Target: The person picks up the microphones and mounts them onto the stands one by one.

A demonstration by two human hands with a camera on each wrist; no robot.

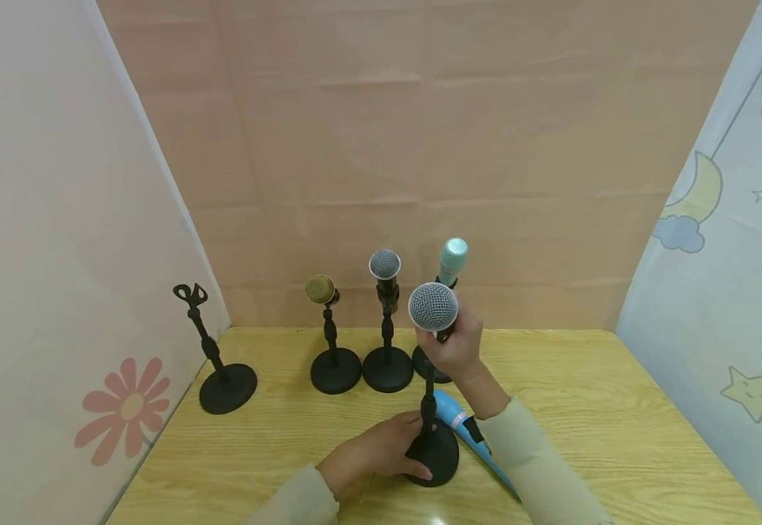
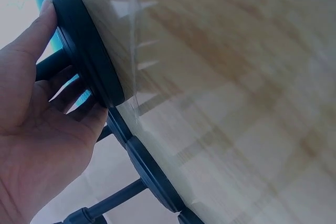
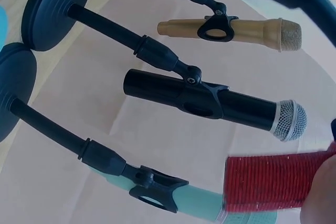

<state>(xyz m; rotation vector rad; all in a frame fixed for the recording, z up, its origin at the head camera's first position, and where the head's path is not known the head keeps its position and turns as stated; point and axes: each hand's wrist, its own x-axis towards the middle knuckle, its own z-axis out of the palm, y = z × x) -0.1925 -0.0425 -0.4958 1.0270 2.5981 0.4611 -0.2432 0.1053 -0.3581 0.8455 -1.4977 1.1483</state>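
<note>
My right hand (image 1: 457, 343) grips a microphone with a silver mesh head (image 1: 433, 307), held above a black desk stand (image 1: 436, 459). In the right wrist view, a red ribbed handle (image 3: 275, 182) sticks out from the fingers (image 3: 321, 195). My left hand (image 1: 387, 446) holds the stand's round base, fingers by the pole. The left wrist view shows the thumb on the rim of that base (image 2: 86, 45). Beside the base, a light-blue microphone (image 1: 462, 426) lies on the table, partly behind the right sleeve.
Behind stand three desk stands bearing a gold microphone (image 1: 321, 290), a black one with a silver head (image 1: 385, 266) and a mint-green one (image 1: 453, 259). An empty stand (image 1: 223, 383) is at the left. Printed sheets (image 1: 702, 277) flank the wooden table (image 1: 617, 423).
</note>
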